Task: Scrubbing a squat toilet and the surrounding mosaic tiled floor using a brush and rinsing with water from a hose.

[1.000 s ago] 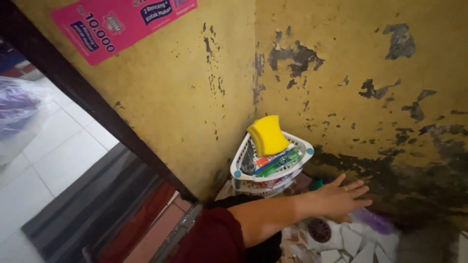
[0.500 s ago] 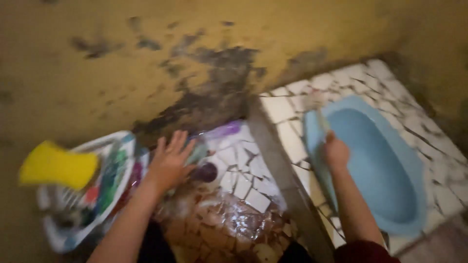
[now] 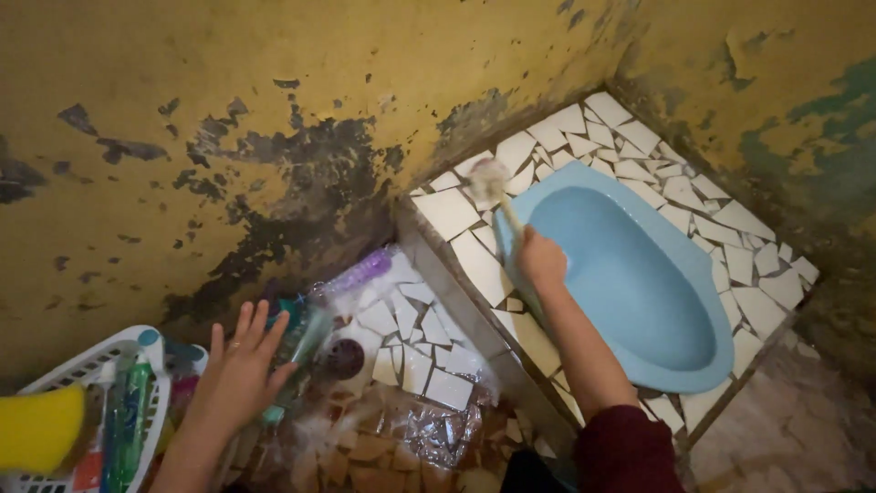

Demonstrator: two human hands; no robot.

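My right hand (image 3: pixel 542 260) grips the handle of a pale scrub brush (image 3: pixel 489 181), whose bristled head rests on the tiled rim at the near end of a blue squat toilet (image 3: pixel 639 283). My left hand (image 3: pixel 239 370) is spread with fingers apart, low by the wall, reaching over a teal bottle (image 3: pixel 301 333) beside a purple-capped clear bottle (image 3: pixel 358 272). The palm hides what lies beneath it. A round floor drain (image 3: pixel 343 358) sits just right of that hand.
A white plastic basket (image 3: pixel 96 365) at the lower left holds a yellow sponge (image 3: pixel 38 427) and green tubes. The yellow wall (image 3: pixel 228 110) is peeling and dark with stains. Broken white tile mosaic (image 3: pixel 730 219) surrounds the toilet on a raised step; the lower floor is wet.
The view has swung right, from the basket corner to the toilet. My right hand with the brush came into sight. My left hand stays spread near the bottles.
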